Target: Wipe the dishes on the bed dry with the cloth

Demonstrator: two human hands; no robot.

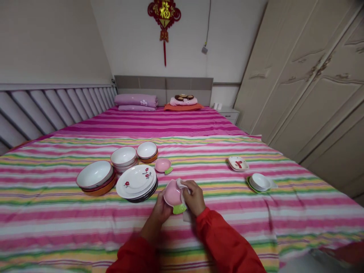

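Note:
My left hand (160,209) holds a small pink bowl (172,195) with a green leaf-shaped handle from below, tilted toward me above the striped bedspread (227,212). My right hand (195,197) is closed on a white cloth (181,184) pressed against the bowl's rim. Both sleeves are red. A second pink bowl with a green leaf (163,165) rests on the bed just beyond.
Left of my hands sit a stack of flowered plates (136,181), stacked large bowls (95,176), and two stacks of white bowls (124,157) (147,151). To the right lie a small square dish (238,163) and stacked small dishes (260,182). A wardrobe (313,83) lines the right side; pillows lie at the headboard.

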